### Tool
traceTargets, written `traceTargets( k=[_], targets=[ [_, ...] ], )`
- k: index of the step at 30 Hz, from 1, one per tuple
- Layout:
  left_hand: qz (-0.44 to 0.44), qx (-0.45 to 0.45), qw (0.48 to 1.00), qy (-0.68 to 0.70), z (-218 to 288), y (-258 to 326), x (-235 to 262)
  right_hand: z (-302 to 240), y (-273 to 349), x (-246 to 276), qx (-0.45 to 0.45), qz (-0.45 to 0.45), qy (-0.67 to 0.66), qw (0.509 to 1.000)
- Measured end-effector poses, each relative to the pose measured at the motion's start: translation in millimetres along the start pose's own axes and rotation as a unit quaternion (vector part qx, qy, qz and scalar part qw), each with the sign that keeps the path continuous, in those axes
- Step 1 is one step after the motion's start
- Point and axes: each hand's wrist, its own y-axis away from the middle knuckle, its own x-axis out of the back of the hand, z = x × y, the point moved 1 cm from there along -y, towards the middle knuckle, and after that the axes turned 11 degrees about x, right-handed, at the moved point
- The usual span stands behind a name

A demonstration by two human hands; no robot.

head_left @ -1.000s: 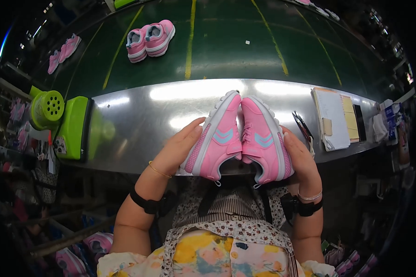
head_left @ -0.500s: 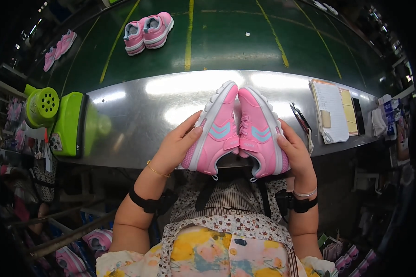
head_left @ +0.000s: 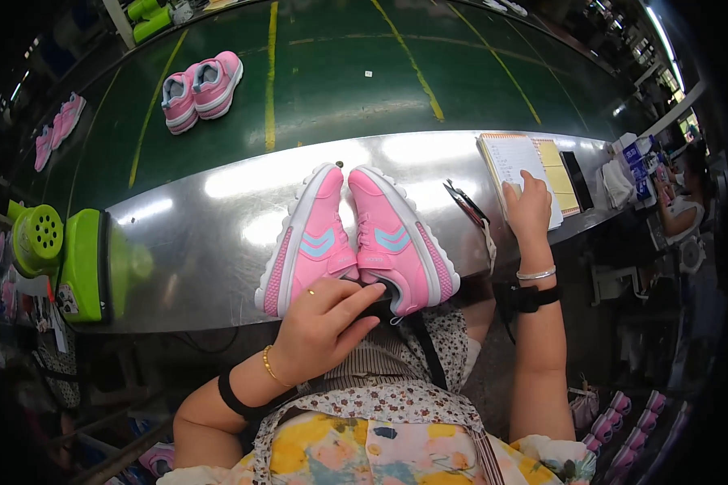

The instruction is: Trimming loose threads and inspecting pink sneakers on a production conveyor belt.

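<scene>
Two pink sneakers [head_left: 319, 234] [head_left: 392, 238] with light-blue chevrons and white soles stand side by side on the metal tabletop, toes pointing away from me. My left hand [head_left: 323, 327] is at their heel ends, in front of the left shoe's opening. Its fingers stretch toward the right shoe's opening, thumb apart, holding nothing visible. To the right, my right hand [head_left: 532, 206] is over a spiral notepad [head_left: 505, 153] with handwriting. Its thumb and forefinger are at a small beige block [head_left: 511, 192] on the page, seemingly gripping it.
Tweezers or snips [head_left: 465, 202] lie between shoes and notepad. A dark flat object [head_left: 576, 179] lies beside the pad. A green machine [head_left: 85, 263] stands left. Beyond is a green belt [head_left: 323, 89] with another pink pair [head_left: 202, 90]. A person [head_left: 683, 198] sits far right.
Both hands have let go of the shoes, which now stand on the table. My right hand has moved right to the notepad; my left has come to the shoes' heels. The view has turned right.
</scene>
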Motion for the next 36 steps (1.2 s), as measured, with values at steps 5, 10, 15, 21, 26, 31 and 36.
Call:
traceTargets(
  k=[5,10,15,21,26,31,36],
  targets=[
    [-0.056,0.005,0.998,-0.015,1,11,-57,56,-18,-14,-0.008,-0.098,-0.12,0.988],
    [-0.014,0.023,0.999,-0.04,-10,15,-72,-99,26,74,0.115,-0.161,-0.492,0.848],
    [-0.014,0.047,0.998,-0.034,-18,10,-87,-150,56,64,0.393,-0.068,-0.174,0.9],
    [0.046,-0.059,0.996,-0.041,-34,1,-93,-173,40,47,0.432,-0.117,-0.13,0.885],
    [0.024,-0.036,0.998,-0.035,-35,1,-89,-179,32,45,0.434,-0.111,-0.109,0.888],
    [0.037,-0.047,0.998,-0.036,-37,0,-87,-149,42,60,0.429,-0.164,-0.146,0.876],
    [0.026,-0.06,0.997,-0.05,-35,-3,-89,-170,30,39,0.45,-0.112,-0.164,0.871]
  ],
)
